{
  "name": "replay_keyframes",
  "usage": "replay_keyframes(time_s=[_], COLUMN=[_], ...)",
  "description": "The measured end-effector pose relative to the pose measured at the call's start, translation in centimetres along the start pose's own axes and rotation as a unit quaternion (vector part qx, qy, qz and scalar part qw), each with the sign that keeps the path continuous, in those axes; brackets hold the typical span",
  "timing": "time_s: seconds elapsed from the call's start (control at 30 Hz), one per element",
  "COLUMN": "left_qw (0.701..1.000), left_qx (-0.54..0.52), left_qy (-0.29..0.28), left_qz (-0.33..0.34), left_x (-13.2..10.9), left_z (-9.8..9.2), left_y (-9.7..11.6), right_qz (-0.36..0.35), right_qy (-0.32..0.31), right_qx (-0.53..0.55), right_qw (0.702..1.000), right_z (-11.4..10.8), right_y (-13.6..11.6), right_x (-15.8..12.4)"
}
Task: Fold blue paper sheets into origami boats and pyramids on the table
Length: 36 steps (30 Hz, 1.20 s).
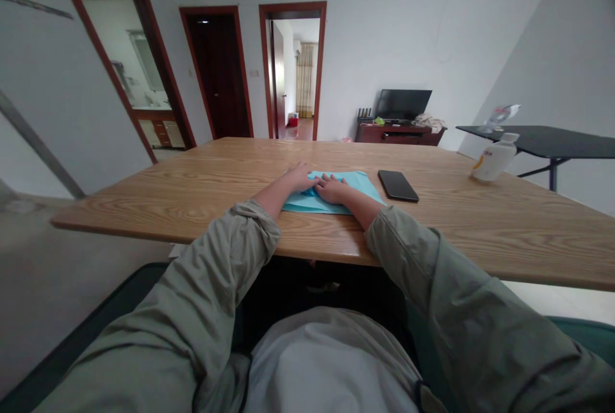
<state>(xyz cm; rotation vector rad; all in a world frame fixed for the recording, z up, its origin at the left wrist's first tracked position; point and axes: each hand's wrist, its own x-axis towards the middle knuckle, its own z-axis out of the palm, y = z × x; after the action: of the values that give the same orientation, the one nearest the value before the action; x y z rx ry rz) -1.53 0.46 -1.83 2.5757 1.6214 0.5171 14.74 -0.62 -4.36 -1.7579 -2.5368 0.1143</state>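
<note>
A light blue sheet of paper lies flat on the wooden table in front of me. My left hand rests on the sheet's left part, fingers stretched flat and pressing down. My right hand lies on the middle of the sheet, fingers spread flat, touching the left hand. Part of the paper is hidden under both hands. Both sleeves are olive green and pushed up the forearms.
A black phone lies just right of the paper. A white bottle lies on its side at the table's far right. A dark side table stands beyond it. Doorways and a TV cabinet are at the back wall.
</note>
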Motion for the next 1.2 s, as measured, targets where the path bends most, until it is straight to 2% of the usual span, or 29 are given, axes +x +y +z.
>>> replay_keyframes(time_s=[0.13, 0.4, 0.57, 0.63, 0.77, 0.87, 0.97, 1.07, 1.2], left_qw=[0.988, 0.976, 0.964, 0.966, 0.981, 0.986, 0.991, 0.996, 0.992], left_qx=[-0.015, 0.002, 0.027, 0.013, -0.043, -0.055, -0.038, -0.013, -0.026], left_qy=[-0.12, -0.209, -0.257, -0.253, -0.189, -0.155, -0.121, -0.09, -0.104], left_qz=[0.091, 0.068, 0.053, 0.045, 0.022, -0.013, -0.032, 0.009, 0.066], left_x=[0.0, -0.2, -0.5, -0.6, -0.6, -0.6, -0.6, -0.8, -1.4], left_z=[0.0, -1.4, -2.4, -2.6, -2.2, -1.6, -0.9, -0.5, -0.7], left_y=[0.8, -1.3, -1.7, -1.8, -2.1, -1.7, -0.1, 1.9, 3.4], right_qz=[-0.01, -0.004, 0.029, 0.054, 0.079, 0.092, 0.087, 0.07, 0.025], right_qy=[-0.009, -0.01, -0.025, -0.025, 0.005, 0.034, 0.052, 0.064, 0.092], right_qx=[-0.001, 0.009, 0.009, 0.009, 0.011, 0.023, 0.029, 0.03, 0.063], right_qw=[1.0, 1.0, 0.999, 0.998, 0.997, 0.995, 0.994, 0.995, 0.993], right_z=[-0.1, -0.5, -0.6, -0.6, -0.5, -0.5, -0.7, -0.8, -1.0], right_y=[-0.1, -0.2, 1.9, 3.3, 5.3, 5.4, 4.9, 4.4, 4.1], right_x=[0.0, -0.3, -0.1, -0.1, -0.5, -0.8, -0.9, -1.0, -1.2])
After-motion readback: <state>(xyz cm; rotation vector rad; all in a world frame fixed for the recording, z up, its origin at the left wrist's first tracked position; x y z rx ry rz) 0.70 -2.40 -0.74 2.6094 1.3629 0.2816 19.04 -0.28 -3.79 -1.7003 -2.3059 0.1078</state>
